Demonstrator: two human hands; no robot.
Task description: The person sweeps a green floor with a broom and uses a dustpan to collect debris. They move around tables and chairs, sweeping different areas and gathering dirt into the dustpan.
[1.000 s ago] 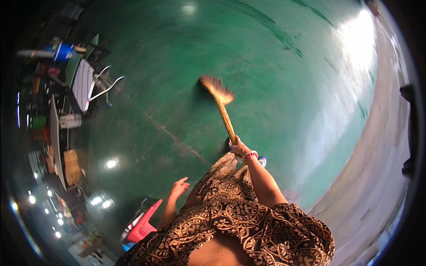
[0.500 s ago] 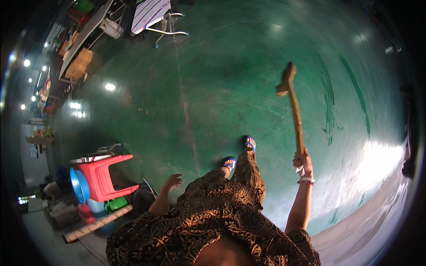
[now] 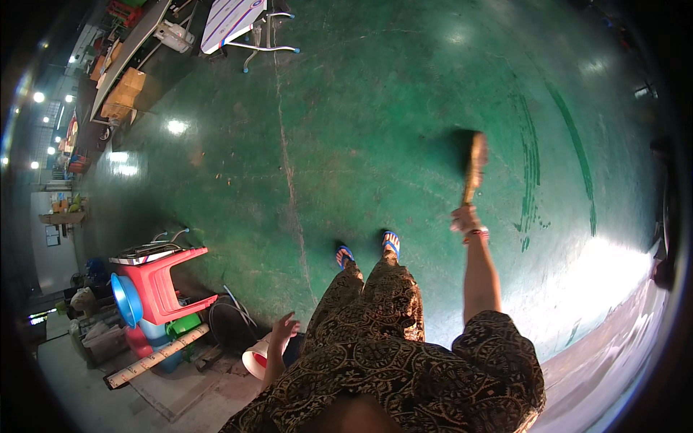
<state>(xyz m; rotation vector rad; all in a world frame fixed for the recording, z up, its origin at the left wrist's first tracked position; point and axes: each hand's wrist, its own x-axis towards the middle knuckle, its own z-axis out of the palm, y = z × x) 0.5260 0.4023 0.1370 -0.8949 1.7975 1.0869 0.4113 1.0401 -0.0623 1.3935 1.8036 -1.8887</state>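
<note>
My right hand (image 3: 467, 218) is wrapped round the lower end of a brown stick (image 3: 474, 169), held out ahead of me over the green floor. It is blurred and seen nearly end-on, so its far end is hard to make out; half a second ago it showed a short side piece there. My left hand (image 3: 284, 328) hangs low at my side with its fingers apart and holds nothing. Beside that hand is a white bucket-like container (image 3: 255, 361) with a red inside, partly hidden by my forearm.
At the left, a red plastic stool (image 3: 160, 285) lies on its side beside a blue basin (image 3: 127, 299). A long pale board (image 3: 159, 356) lies near them. A folding table (image 3: 232, 25) and a cardboard box (image 3: 124, 92) are farther off. Dark streaks (image 3: 575, 148) mark the floor at right.
My right hand has moved farther ahead and slightly left, and the stick's far end has dropped lower. My feet now stand nearly level. The white container has come into view by my left hand.
</note>
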